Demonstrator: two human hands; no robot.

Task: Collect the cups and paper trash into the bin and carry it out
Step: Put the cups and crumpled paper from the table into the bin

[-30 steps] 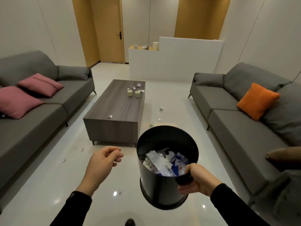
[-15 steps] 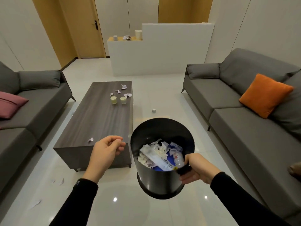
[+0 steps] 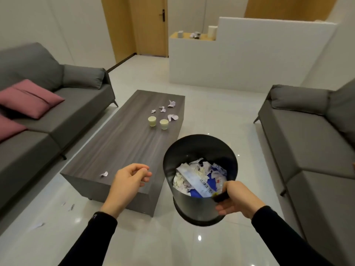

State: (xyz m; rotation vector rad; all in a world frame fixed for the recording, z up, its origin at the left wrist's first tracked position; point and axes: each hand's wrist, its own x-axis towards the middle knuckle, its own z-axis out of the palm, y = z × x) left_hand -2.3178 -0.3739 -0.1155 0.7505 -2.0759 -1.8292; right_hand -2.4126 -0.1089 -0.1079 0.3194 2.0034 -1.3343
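My right hand (image 3: 236,198) grips the near rim of a black round bin (image 3: 194,150), held above the floor and partly filled with crumpled paper and wrappers. My left hand (image 3: 128,181) hovers over the near end of the dark wooden coffee table (image 3: 119,146), fingers loosely curled and holding nothing. Two pale cups (image 3: 152,121) (image 3: 164,124) stand side by side toward the table's far end. Beyond them lie several paper scraps (image 3: 172,117). One small scrap (image 3: 104,174) lies near the table's front corner, just left of my left hand.
Grey sofas flank the table: the left one (image 3: 38,116) with pink cushions, the right one (image 3: 307,135). More paper bits (image 3: 71,207) lie on the glossy floor at the left. A white counter (image 3: 230,60) with small items stands at the back, beside a wooden door (image 3: 151,25).
I have come closer to the table's near end and turned slightly. The bin stays in my right hand; my left hand now hangs over the table's front edge.
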